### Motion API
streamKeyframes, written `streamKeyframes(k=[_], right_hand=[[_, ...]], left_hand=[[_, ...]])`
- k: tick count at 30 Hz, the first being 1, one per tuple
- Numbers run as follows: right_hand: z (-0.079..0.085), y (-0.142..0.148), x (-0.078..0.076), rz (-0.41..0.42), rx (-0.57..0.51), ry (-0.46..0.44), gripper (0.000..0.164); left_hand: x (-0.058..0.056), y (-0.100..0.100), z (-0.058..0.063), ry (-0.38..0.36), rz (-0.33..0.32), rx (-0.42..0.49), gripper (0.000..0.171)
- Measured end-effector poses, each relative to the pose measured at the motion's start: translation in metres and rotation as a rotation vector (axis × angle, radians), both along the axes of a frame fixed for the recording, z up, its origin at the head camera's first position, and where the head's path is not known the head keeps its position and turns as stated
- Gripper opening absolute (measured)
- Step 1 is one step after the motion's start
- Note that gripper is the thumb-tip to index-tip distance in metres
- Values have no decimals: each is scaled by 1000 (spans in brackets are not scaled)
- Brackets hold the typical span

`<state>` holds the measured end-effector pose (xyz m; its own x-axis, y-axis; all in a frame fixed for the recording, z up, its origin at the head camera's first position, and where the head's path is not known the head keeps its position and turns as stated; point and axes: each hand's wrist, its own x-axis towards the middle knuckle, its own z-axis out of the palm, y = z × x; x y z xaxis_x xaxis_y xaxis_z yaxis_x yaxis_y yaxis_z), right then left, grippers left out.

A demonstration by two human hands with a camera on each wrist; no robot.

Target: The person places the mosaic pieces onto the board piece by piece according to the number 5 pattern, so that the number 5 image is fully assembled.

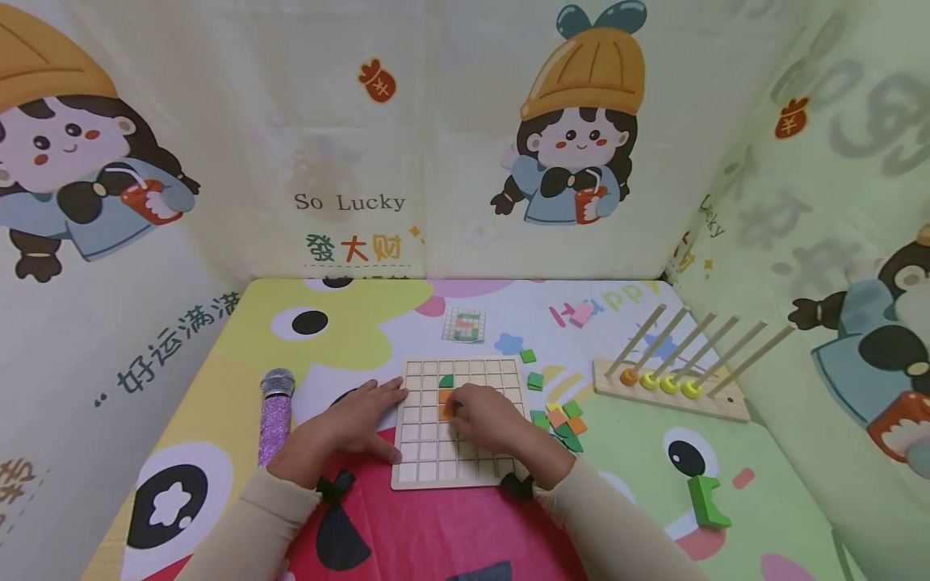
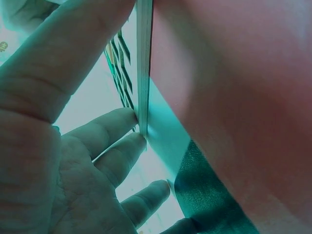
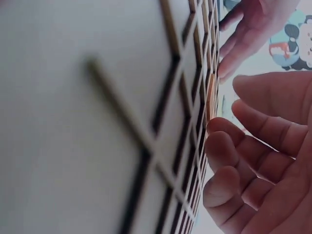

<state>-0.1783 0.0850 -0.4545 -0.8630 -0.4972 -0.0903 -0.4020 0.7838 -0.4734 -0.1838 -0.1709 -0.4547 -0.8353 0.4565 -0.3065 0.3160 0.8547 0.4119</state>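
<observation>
A wooden grid board (image 1: 409,472) lies in front of me. My left hand (image 1: 356,420) is spread at its left edge; in the left wrist view the straight fingers (image 2: 117,156) touch the board's side. Over the middle of the grid, my right hand (image 1: 488,420) bends its fingertips down beside an orange tile (image 1: 444,396) set in the cells. A green rounded tile (image 1: 446,381) sits just above the orange. In the right wrist view, thumb and fingers (image 3: 222,148) are loosely bent and apart, with nothing visible between them, right at the grid and the orange piece (image 3: 210,97).
Loose green, orange and yellow tiles (image 1: 572,409) lie right of the board. A pattern card (image 1: 465,324) and a pink block (image 1: 582,314) are behind. A peg rack (image 1: 672,391) with beads and a green block (image 1: 706,502) stand right; a glittery microphone (image 1: 275,415) lies left.
</observation>
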Motion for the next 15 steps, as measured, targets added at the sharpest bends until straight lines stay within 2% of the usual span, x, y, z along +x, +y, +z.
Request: streamKeyframes(k=[3, 8, 15], right_hand=[[-1, 9, 6, -4, -40, 1, 18], [-2, 30, 15, -57, -86, 47, 20], [-3, 71, 20, -174, -54, 109, 18]], left_hand=[[1, -1, -1, 8, -4, -5, 110], [1, -2, -3, 20, -12, 6, 109], [2, -1, -4, 33, -8, 2, 108]])
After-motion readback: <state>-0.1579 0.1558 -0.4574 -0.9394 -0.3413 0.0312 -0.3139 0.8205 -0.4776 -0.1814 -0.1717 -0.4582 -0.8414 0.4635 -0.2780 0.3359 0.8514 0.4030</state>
